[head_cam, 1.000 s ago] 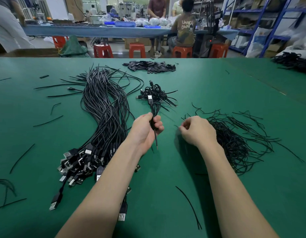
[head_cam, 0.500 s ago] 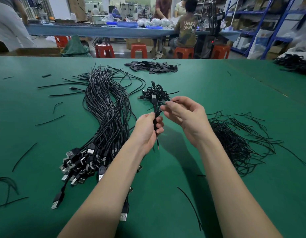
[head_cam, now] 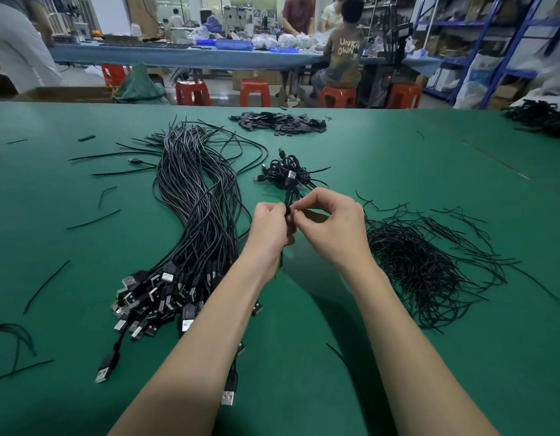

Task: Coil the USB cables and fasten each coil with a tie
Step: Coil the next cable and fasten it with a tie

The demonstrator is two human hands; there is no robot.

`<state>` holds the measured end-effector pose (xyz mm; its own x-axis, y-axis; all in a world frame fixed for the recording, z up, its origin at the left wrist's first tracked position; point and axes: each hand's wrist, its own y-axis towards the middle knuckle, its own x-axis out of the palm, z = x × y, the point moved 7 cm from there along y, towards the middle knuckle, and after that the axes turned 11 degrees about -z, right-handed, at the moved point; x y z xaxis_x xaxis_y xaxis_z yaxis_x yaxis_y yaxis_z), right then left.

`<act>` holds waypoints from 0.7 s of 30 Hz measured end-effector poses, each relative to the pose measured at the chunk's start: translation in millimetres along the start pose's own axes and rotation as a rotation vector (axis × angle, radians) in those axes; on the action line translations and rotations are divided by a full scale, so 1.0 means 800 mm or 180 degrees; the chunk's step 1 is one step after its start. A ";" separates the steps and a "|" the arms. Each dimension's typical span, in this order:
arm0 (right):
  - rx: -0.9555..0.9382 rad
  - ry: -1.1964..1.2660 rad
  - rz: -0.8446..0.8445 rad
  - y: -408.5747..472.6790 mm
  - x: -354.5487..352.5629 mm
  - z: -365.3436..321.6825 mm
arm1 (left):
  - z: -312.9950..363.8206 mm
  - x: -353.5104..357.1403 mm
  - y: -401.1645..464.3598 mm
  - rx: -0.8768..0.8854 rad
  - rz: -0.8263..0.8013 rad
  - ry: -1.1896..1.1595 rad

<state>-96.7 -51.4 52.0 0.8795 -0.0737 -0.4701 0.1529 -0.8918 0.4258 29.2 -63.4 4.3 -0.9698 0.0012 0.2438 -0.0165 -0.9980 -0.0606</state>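
Left hand (head_cam: 271, 226) fist grips coiled cable (head_cam: 288, 202) upright; right hand (head_cam: 330, 226) pinches tie (head_cam: 299, 210) at coil, just right of cable bundle (head_cam: 200, 215).

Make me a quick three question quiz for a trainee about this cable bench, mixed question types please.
1. True or false: the left hand grips the coiled cable above the green table.
2. Multiple choice: the pile of loose ties lies A) left of the left hand, B) right of the right hand, C) on the red stools.
3. Fill in: the uncoiled cable bundle has its USB plugs at the ____ end, toward the person.

Key: 1 true. 2 B. 3 near.
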 end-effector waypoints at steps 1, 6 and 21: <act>0.0011 -0.0022 -0.0011 0.000 0.000 0.001 | 0.002 -0.001 0.001 0.0040 0.0035 0.0257; 0.0072 0.0048 -0.0037 -0.001 0.000 0.002 | 0.009 -0.007 0.002 0.0131 0.0151 0.1014; 0.2600 0.3942 -0.0608 -0.040 0.022 0.059 | 0.033 0.020 -0.018 0.0014 -0.1269 -0.0692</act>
<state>-107.6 -45.4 -6.2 0.7541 0.1121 0.6472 0.3871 -0.8719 -0.3000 20.1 -50.8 35.0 -0.8142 0.3728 0.4450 -0.3769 -0.9225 0.0832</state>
